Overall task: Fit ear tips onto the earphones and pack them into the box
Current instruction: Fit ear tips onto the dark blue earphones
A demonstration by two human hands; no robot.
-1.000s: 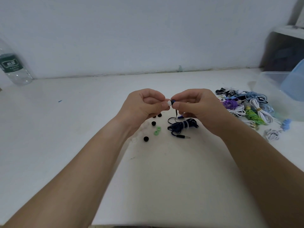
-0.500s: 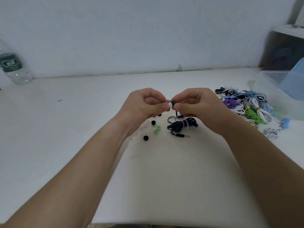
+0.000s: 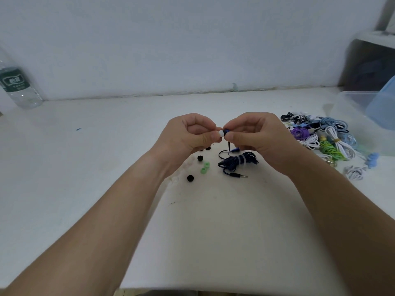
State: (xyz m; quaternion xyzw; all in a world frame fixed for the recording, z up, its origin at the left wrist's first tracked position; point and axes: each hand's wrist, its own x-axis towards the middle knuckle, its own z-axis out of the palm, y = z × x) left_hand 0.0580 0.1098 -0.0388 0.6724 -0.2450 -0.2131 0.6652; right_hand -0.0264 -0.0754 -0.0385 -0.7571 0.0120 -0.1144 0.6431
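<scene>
**Pressing a white ear tip against a dark blue earbud**

Working with both hands held close together above the white table (image 3: 85,157), knuckles up and fingers curled. Pinching the white ear tip (image 3: 221,132) between thumb and forefinger of the left hand (image 3: 188,135). Gripping the dark blue earbud (image 3: 227,130) in the fingertips of the right hand (image 3: 258,137), tip and bud touching end to end; not showing clearly whether the tip is seated. Letting a thin wire hang from the bud down to the cable bundle (image 3: 237,161), coiled, bound with a white tie and lying on the table just beneath the right hand, its jack plug (image 3: 239,175) pointing right. Hovering over loose ear tips scattered beneath the left wrist: black ones (image 3: 190,178) and a green pair (image 3: 204,167) touching each other. Sitting with a heap of coloured earphones (image 3: 320,139) well off to the right, just beside the clear plastic box (image 3: 346,116), a blue lid (image 3: 384,107) showing at the right edge. Facing a water bottle (image 3: 17,86) standing far left by the wall.
</scene>
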